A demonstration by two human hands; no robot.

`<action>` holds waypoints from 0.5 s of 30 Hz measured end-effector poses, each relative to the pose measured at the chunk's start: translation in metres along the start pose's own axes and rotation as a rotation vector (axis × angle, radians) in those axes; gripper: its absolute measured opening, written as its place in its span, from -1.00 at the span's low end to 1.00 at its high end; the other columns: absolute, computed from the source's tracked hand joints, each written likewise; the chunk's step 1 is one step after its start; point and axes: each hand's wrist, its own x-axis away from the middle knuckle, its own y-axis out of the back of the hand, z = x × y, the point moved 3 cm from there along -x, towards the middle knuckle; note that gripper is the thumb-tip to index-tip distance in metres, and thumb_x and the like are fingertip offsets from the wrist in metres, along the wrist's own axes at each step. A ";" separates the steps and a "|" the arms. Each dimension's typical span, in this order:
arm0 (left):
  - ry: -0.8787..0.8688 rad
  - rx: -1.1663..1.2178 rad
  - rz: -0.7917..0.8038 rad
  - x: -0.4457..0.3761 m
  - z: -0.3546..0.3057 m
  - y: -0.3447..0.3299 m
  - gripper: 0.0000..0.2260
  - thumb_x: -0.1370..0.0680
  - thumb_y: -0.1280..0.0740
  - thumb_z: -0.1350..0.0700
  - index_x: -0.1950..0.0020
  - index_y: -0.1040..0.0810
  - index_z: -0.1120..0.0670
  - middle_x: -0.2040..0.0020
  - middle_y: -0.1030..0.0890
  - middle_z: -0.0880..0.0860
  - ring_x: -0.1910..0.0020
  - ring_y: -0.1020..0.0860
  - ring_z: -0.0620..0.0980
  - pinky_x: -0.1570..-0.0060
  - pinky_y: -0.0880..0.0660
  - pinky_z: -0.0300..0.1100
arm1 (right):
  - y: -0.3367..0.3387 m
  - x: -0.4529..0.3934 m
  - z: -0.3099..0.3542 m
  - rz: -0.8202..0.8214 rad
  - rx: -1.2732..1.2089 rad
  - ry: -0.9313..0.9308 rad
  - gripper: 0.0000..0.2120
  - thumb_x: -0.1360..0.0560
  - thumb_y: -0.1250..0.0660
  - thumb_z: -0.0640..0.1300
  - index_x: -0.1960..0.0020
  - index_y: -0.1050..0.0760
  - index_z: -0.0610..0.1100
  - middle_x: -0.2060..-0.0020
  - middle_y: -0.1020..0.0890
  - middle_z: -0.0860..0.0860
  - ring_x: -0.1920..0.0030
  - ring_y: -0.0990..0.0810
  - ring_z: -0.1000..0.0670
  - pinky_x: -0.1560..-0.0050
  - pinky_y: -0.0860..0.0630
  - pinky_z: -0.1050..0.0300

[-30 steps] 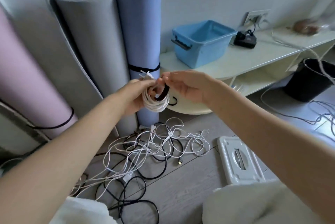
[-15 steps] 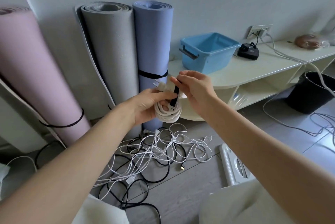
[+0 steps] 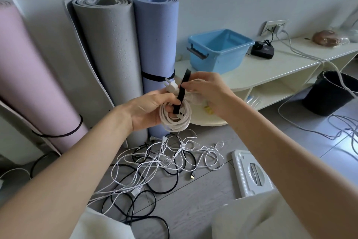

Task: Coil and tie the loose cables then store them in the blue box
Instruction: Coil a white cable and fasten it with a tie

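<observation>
Two hands: left grips white coil, right pinches black strap; blue box empty.

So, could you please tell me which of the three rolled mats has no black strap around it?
The grey mat, standing in the middle; the pink mat and blue mat each wear one.

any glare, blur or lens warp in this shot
Head view: wide-angle warp bows the shelf and wall edges; window glare washes the floor tiles at right; the hands and coiled white cable stay sharp, with the forearms stretched large near the bottom corners.
</observation>
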 end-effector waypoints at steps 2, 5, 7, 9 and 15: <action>-0.015 -0.007 0.003 0.001 -0.001 -0.002 -0.78 -0.52 -0.14 0.39 0.06 -0.45 0.10 0.32 -0.46 0.04 0.46 -0.42 -0.14 0.40 -0.42 -0.35 | -0.002 -0.002 -0.003 0.039 0.015 -0.028 -0.86 -0.45 -0.32 -0.35 0.20 -0.52 -0.15 0.22 -0.59 -0.15 0.21 -0.55 -0.07 -0.03 -0.55 -0.02; -0.014 0.019 0.014 0.001 -0.002 0.001 -0.79 -0.42 -0.27 0.40 0.07 -0.46 0.12 0.24 -0.57 0.10 0.35 -0.57 -0.07 0.26 -0.54 -0.31 | -0.009 0.001 -0.009 0.120 0.033 -0.101 -0.85 -0.52 -0.21 -0.33 0.15 -0.49 -0.15 0.32 -0.54 -0.08 0.34 -0.53 0.03 0.22 -0.53 0.14; -0.004 -0.042 0.004 0.000 0.000 0.005 -0.79 -0.45 -0.28 0.39 -0.01 -0.48 0.13 0.06 -0.60 0.17 0.12 -0.61 0.05 0.04 -0.55 -0.23 | -0.013 0.002 -0.014 0.122 0.065 -0.149 -0.86 -0.52 -0.17 -0.34 0.06 -0.49 -0.20 0.30 -0.53 -0.10 0.37 -0.52 0.03 0.30 -0.53 0.19; -0.001 -0.189 -0.077 -0.001 0.002 0.006 -0.78 -0.51 -0.26 0.39 -0.03 -0.49 0.09 0.04 -0.59 0.15 0.11 -0.59 0.02 0.06 -0.53 -0.22 | -0.013 0.000 -0.019 0.076 0.106 -0.169 -0.85 -0.50 -0.18 -0.35 0.01 -0.48 -0.21 0.25 -0.53 -0.12 0.34 -0.51 0.00 0.31 -0.54 0.18; -0.116 -0.501 -0.318 -0.003 0.000 0.001 -0.68 -0.47 -0.38 0.31 -0.05 -0.42 -0.05 0.27 -0.56 0.00 0.40 -0.55 -0.20 0.26 -0.50 -0.34 | -0.010 -0.006 -0.025 -0.001 0.103 -0.171 -0.87 -0.48 -0.19 -0.36 0.09 -0.50 -0.23 0.25 -0.53 -0.17 0.30 -0.51 -0.09 0.13 -0.59 -0.04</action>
